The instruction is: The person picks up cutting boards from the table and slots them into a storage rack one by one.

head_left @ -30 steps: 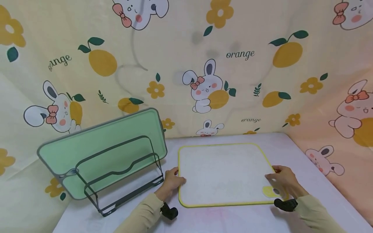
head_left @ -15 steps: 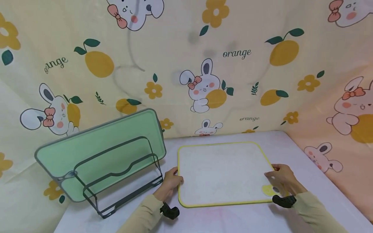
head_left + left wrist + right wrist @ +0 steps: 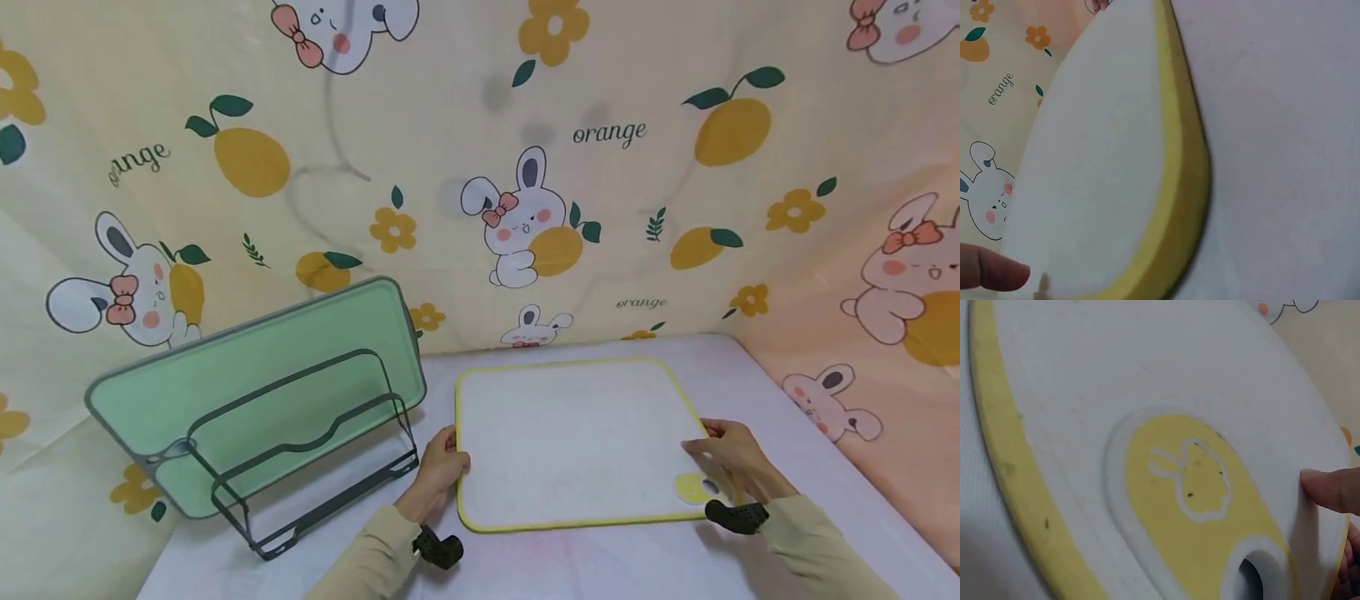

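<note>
A white cutting board (image 3: 570, 446) with a yellow rim lies at the middle of the table in the head view. My left hand (image 3: 437, 471) grips its left edge, thumb on the top face and fingers at the side. On the opposite edge my right hand (image 3: 731, 457) holds the board the same way. The right wrist view shows the thumb (image 3: 1335, 489) over the face and other fingers below the rim. Near that hand is a yellow patch (image 3: 1200, 481) with a white apple outline, beside a hole in the corner. In the left wrist view a fingertip (image 3: 1004, 270) overlaps the board's face.
To the left, a black wire rack (image 3: 322, 442) stands on the white-covered table (image 3: 570, 567). A green cutting board (image 3: 285, 367) with a grey rim leans upright in it, close to my left hand. A patterned cloth (image 3: 420, 108) hangs behind and at the right.
The head view has shifted slightly. Both hands keep their hold on the white cutting board, which stays almost in place; the rack and green board have not moved.
</note>
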A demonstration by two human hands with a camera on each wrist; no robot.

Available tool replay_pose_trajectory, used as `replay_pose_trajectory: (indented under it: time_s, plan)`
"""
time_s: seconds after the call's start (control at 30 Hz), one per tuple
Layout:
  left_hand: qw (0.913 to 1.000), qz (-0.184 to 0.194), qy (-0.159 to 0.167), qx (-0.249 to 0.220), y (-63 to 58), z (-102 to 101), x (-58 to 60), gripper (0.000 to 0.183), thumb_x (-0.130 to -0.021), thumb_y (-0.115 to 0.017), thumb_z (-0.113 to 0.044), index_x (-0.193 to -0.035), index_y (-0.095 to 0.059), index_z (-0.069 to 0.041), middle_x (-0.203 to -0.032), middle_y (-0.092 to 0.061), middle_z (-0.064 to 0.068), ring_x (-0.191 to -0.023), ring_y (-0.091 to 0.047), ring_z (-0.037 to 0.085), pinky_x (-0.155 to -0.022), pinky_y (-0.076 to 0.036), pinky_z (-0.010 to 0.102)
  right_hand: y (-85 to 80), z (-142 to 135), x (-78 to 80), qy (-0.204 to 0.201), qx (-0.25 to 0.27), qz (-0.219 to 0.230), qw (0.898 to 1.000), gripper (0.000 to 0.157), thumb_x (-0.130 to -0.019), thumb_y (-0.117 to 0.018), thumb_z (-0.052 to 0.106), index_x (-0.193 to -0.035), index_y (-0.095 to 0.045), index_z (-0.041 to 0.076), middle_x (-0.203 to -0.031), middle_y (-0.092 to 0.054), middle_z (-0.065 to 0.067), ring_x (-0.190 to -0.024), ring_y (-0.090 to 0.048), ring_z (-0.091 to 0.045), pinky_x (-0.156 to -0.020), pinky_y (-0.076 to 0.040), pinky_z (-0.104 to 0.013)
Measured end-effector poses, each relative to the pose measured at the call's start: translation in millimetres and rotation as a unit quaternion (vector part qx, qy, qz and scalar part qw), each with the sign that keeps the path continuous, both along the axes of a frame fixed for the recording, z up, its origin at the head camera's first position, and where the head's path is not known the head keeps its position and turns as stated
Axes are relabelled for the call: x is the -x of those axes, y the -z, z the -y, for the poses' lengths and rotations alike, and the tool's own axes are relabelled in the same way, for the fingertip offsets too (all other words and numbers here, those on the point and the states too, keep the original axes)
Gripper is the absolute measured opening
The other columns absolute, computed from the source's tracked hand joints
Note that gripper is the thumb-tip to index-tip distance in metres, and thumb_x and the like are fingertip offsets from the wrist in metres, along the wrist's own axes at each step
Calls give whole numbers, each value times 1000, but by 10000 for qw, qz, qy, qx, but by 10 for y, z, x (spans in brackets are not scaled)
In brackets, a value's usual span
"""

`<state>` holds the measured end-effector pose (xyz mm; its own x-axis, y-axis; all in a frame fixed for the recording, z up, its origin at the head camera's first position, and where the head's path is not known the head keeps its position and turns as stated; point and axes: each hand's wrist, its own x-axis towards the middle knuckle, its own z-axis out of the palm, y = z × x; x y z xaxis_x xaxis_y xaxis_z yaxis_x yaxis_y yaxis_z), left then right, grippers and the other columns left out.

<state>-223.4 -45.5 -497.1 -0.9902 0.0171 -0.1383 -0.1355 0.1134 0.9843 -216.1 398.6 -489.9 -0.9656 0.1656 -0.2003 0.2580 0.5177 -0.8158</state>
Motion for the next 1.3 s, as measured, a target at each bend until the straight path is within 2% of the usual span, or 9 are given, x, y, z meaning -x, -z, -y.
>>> replay_pose_trajectory:
  time_s: [0.17, 0.33, 0.53, 0.73, 0.87, 0.9, 1.07, 1.3]
  plan:
    - [9994, -65, -234, -233, -4, 30, 15, 64, -66, -50, 18, -129, -46, 17, -108, -54, 22, -93, -52, 26, -75, -46, 28, -18, 3, 7, -63, -51, -13, 10000, 80, -82, -78, 16, -135, -32, -23, -116, -51, -26, -105, -47, -33, -79, -42, -29]
    - [9982, 18, -470, -371, 10, 56, 42, 60, -67, -53, 21, -127, -50, 16, -106, -54, 20, -95, -52, 28, -74, -47, 26, -33, -1, -2, -190, -8, -13, 9998, 81, -83, -77, 17, -136, -31, -23, -116, -52, -26, -104, -48, -30, -77, -42, -24]
    - [9973, 7, -684, -262, 0, 57, 70, 53, -70, -60, 19, -122, -55, 14, -102, -57, 17, -94, -55, 26, -74, -49, 27, -47, -26, -23, -263, 49, -7, 9996, 81, -84, -76, 17, -137, -30, -23, -121, -52, -28, -101, -50, -22, -75, -41, -18]
    - [9970, 65, -725, -269, -30, 55, 55, 49, -73, -64, 17, -121, -56, 15, -105, -58, 19, -95, -58, 27, -75, -51, 28, -83, -41, -52, -180, 387, 40, 9991, 82, -85, -76, 16, -138, -27, -23, -120, -51, -25, -96, -48, -13, -72, -42, -15]
    - [9969, 73, -712, -338, -56, 60, 34, 47, -75, -66, 15, -121, -56, 15, -105, -57, 19, -93, -57, 26, -74, -51, 26, -90, -53, -57, -81, 536, -46, 9985, 75, -90, -69, 15, -138, -26, -23, -116, -52, -20, -91, -48, -8, -71, -44, -14]
    - [9969, 70, -712, -335, -63, 58, 29, 47, -75, -66, 15, -121, -56, 15, -104, -57, 19, -93, -57, 25, -74, -51, 26, -96, -51, -58, 51, 599, -95, 9981, 72, -91, -69, 14, -137, -27, -23, -113, -54, -19, -89, -49, -7, -70, -44, -15]
    - [9974, -41, -661, -300, -113, 53, 4, 44, -76, -67, 14, -119, -58, 12, -103, -57, 17, -91, -55, 23, -70, -51, 25, -143, -62, -69, 148, 484, -315, 9982, 63, -96, -59, 12, -135, -28, -26, -110, -54, -19, -83, -48, 0, -69, -46, -14]
    - [9973, -338, -609, -248, -188, 58, -19, 40, -76, -69, 14, -116, -60, 13, -101, -58, 16, -87, -54, 22, -64, -50, 23, -254, -90, -88, 127, 427, -359, 9984, 61, -99, -54, 13, -137, -25, -25, -116, -50, -21, -84, -45, 1, -70, -45, -14]
